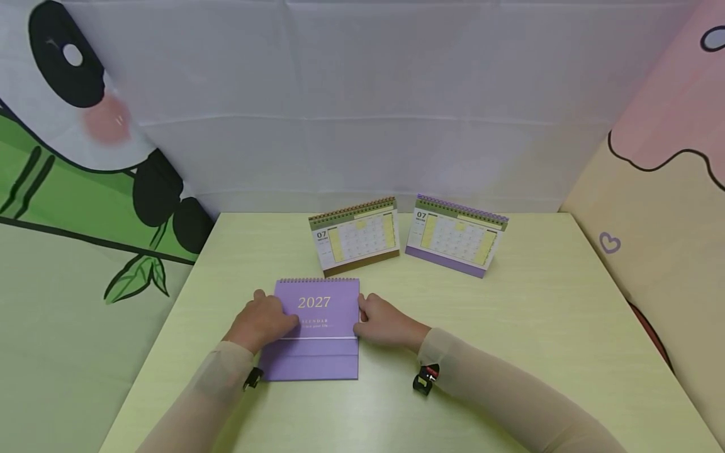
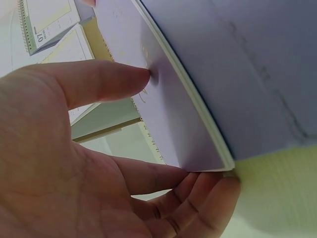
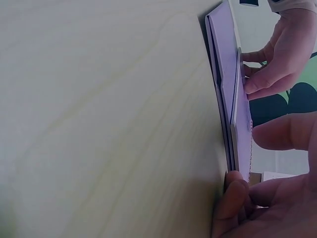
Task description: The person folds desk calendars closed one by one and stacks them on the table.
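A purple desk calendar point(image 1: 334, 349) marked 2027 lies nearly flat on the table, spiral binding toward the back. My left hand point(image 1: 262, 321) grips its left side; the left wrist view shows the thumb pressing the cover point(image 2: 173, 119) and the fingers curled at the edge of the page stack. On the opposite side my right hand point(image 1: 391, 322) holds the calendar by its right edge. In the right wrist view its fingertips point(image 3: 235, 191) are at the side edge and the thumb point(image 3: 282, 131) is against the cover. The base panel shows below the cover's lower edge.
Two desk calendars stand tented behind, both showing 07: one with a brown base point(image 1: 362, 236) and one with a purple base point(image 1: 455, 238). The pale wooden table point(image 1: 538, 327) meets a white cloth backdrop point(image 1: 362, 94). Printed cloths hang on either side.
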Demonstrator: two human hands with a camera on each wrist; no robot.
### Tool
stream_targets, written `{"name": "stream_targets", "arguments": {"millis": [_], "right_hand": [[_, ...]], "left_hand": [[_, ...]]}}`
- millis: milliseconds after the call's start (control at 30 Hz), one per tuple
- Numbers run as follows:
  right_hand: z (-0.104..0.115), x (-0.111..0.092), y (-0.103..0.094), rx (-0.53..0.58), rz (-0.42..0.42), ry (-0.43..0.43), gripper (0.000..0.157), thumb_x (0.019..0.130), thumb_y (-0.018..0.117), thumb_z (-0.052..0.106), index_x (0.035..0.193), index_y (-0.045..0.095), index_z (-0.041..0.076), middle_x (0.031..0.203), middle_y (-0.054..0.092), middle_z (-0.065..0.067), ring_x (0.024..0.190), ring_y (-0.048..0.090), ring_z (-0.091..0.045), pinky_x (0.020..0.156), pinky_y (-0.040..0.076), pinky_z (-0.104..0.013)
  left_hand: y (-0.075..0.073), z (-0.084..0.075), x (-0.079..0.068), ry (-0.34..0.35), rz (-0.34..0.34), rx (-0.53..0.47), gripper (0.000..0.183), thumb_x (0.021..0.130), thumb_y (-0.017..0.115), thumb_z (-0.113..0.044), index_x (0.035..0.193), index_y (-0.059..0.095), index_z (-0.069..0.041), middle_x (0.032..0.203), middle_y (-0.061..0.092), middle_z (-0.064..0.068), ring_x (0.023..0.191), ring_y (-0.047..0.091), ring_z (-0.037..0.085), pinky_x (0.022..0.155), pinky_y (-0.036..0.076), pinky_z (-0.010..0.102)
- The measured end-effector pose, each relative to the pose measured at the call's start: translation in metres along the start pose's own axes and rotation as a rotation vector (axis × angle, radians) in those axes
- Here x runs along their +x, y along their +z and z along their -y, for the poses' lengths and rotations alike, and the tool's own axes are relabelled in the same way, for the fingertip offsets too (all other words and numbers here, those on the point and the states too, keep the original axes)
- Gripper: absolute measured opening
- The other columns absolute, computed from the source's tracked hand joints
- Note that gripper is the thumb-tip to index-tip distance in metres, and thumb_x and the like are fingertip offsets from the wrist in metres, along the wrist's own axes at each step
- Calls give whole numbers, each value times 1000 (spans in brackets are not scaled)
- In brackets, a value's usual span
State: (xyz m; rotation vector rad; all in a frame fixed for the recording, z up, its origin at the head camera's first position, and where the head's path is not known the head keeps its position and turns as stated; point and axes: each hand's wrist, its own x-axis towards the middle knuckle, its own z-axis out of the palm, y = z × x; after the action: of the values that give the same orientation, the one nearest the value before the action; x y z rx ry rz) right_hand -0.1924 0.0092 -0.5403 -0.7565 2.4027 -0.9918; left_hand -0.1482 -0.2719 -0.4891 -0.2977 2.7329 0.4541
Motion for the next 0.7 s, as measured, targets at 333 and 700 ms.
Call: {"name": "stream_targets", "arguments": {"millis": [333, 700], "right_hand": [[11, -4, -4, 13, 10, 36, 14, 103, 69, 13, 100, 59, 4, 103, 48, -7, 88, 44, -18, 72, 36, -27], [6, -4, -12, 125, 34, 101, 56, 105, 68, 17, 152, 65, -14, 100, 61, -5, 79, 49, -14, 68, 39, -25]], "left_hand": [[-1, -2, -2, 1, -12, 3, 55, 100, 72, -36, 115, 71, 18, 118, 52, 27, 95, 59, 36, 78, 54, 45], [1, 0, 1, -15, -17, -30, 61, 100, 73, -35, 123, 67, 21, 119, 51, 26, 98, 59, 37, 83, 56, 47]]}}
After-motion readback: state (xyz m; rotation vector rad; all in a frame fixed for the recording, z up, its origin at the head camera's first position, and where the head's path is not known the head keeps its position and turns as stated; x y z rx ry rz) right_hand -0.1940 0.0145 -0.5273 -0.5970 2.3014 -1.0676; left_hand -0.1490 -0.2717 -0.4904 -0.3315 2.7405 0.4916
